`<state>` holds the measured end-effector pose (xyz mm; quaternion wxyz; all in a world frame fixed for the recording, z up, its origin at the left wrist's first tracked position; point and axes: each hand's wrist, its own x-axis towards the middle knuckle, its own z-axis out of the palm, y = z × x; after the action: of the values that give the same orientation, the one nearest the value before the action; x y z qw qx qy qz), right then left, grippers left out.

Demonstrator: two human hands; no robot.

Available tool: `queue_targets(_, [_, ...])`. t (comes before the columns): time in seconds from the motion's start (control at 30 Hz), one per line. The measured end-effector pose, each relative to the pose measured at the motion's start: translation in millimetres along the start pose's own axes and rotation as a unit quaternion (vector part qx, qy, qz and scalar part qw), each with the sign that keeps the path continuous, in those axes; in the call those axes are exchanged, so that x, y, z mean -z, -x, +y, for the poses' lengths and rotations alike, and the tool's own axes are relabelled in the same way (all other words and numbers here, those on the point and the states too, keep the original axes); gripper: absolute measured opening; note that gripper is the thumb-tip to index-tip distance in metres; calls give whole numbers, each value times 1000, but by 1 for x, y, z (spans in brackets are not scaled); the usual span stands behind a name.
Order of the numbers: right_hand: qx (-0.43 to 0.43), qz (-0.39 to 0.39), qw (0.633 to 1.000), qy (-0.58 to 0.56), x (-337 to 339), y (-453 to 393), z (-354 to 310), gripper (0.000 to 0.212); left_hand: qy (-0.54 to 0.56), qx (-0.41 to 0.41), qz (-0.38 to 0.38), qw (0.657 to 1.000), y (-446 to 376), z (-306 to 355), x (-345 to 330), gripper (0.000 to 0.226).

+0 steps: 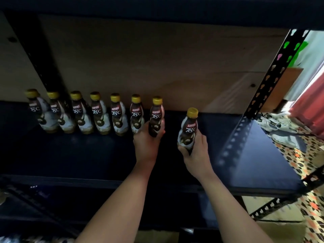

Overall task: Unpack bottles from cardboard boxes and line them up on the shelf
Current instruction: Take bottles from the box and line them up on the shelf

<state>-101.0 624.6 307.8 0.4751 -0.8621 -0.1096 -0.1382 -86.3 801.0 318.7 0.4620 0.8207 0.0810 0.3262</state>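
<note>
Several gold-capped coffee bottles (98, 113) stand in a row along the back of the dark shelf (78, 151). My left hand (146, 139) grips the lower body of the bottle at the row's right end (156, 112), upright and close to its neighbour. My right hand (195, 149) holds another bottle (189, 128) by its base, upright, a gap to the right of the row and slightly nearer to me. Whether it touches the shelf I cannot tell. No cardboard box is clearly in view.
A wooden back panel (157, 67) closes the shelf behind the bottles. A black perforated upright (266, 81) stands at the right, and the upper shelf (157, 7) hangs overhead. Beyond the rack lie white shoes (273, 123) on a patterned floor (301, 155).
</note>
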Motion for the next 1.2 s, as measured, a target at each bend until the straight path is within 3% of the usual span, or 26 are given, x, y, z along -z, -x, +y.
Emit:
queue_targets(0.23, [-45,4,999,18,-29,-33,-12,85,-29,22,16,999,-2,-9,-1,30])
queue_targets(1.2, [-26,14,1000,-4,-51,-40,-12,97,-30,28,21,999,1,-9,-1,36])
